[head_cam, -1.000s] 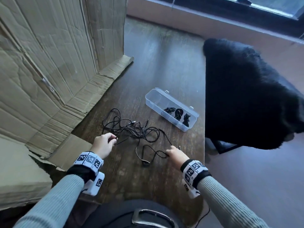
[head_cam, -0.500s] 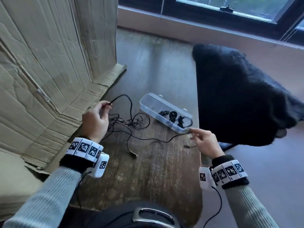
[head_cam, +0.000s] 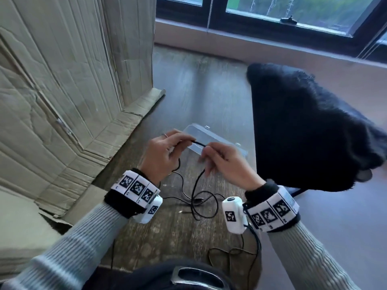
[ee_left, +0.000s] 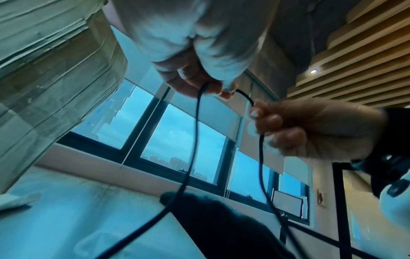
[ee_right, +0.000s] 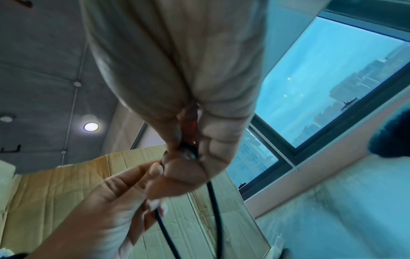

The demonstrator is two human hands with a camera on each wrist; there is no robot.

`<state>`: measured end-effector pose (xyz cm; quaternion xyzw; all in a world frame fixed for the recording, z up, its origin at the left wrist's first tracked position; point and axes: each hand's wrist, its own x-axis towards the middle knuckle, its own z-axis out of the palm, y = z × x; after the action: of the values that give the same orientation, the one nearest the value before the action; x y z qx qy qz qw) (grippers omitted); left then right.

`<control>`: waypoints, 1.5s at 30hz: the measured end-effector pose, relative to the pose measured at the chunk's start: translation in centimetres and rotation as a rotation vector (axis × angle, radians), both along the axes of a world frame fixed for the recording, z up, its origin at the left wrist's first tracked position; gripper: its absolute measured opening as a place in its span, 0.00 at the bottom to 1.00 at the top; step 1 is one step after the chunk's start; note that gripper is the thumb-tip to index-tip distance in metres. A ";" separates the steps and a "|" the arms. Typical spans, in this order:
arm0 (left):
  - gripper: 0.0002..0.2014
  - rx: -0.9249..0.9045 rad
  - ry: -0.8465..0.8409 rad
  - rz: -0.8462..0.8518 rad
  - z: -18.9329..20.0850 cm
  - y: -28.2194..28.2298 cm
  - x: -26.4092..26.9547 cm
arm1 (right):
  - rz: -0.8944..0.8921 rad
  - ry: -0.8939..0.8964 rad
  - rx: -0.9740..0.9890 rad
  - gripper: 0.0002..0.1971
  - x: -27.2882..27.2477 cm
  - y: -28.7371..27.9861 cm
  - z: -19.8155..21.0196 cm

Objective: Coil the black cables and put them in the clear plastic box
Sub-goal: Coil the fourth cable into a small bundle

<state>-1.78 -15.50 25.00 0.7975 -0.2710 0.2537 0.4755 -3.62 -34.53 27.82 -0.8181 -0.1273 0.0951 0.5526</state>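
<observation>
A thin black cable (head_cam: 200,143) is stretched in a short span between my two raised hands. My left hand (head_cam: 165,151) pinches it on the left and my right hand (head_cam: 222,160) pinches it on the right. From both hands the cable hangs down in two strands (ee_left: 193,140) to loose loops (head_cam: 201,203) on the dark wooden table (head_cam: 178,231). The clear plastic box (head_cam: 201,132) lies just behind my hands, mostly hidden by them. In the right wrist view the fingers of both hands meet on the cable (ee_right: 213,201).
A tall flattened cardboard box (head_cam: 62,97) stands along the left side of the table. A black furry chair (head_cam: 310,130) is close on the right. A window sill (head_cam: 272,47) runs across the back. White wrist camera wires (head_cam: 234,252) trail near the front edge.
Both hands have risen off the table and come together in front of the box. The cable span between them has shortened, and most of the cable now hangs below the hands.
</observation>
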 end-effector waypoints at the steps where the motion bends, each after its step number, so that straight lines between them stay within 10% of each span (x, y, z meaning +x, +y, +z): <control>1: 0.09 0.003 0.028 -0.013 -0.8 0.0 0.2 | -0.024 -0.012 0.030 0.12 0.0 0.0 0.2; 8: 0.09 0.229 0.126 -0.076 -9.7 2.2 0.5 | -0.311 -0.377 0.367 0.12 -0.1 -3.1 6.3; 14: 0.13 0.306 0.407 0.267 -14.9 7.2 2.6 | -0.608 -0.671 0.538 0.08 0.5 -8.6 8.7; 25: 0.11 0.027 0.277 0.066 -0.8 4.2 4.0 | -0.557 -0.120 0.185 0.08 0.2 -8.0 4.1; 30: 0.09 0.131 0.003 -0.170 4.7 -0.7 2.0 | -0.155 0.047 -0.031 0.49 -0.4 -1.6 0.6; 32: 0.09 0.201 -0.099 -0.211 5.8 -1.8 1.4 | -0.107 0.001 -0.036 0.45 0.0 0.0 -0.3; 36: 0.09 0.193 -0.081 -0.293 7.1 -2.1 0.9 | -0.082 -0.080 -0.067 0.06 0.9 1.2 0.2; 42: 0.17 0.078 0.050 -0.168 6.0 -1.3 0.7 | -0.170 -0.065 0.054 0.04 1.7 0.0 0.8; 45: 0.40 0.020 0.330 0.013 2.9 -1.6 0.4 | -0.313 -0.038 0.257 0.10 1.8 -1.0 1.9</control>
<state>-1.34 -17.05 27.90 0.8349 -0.1865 0.1195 0.5039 -1.81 -35.53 29.72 -0.7522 -0.0202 -0.0242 0.6581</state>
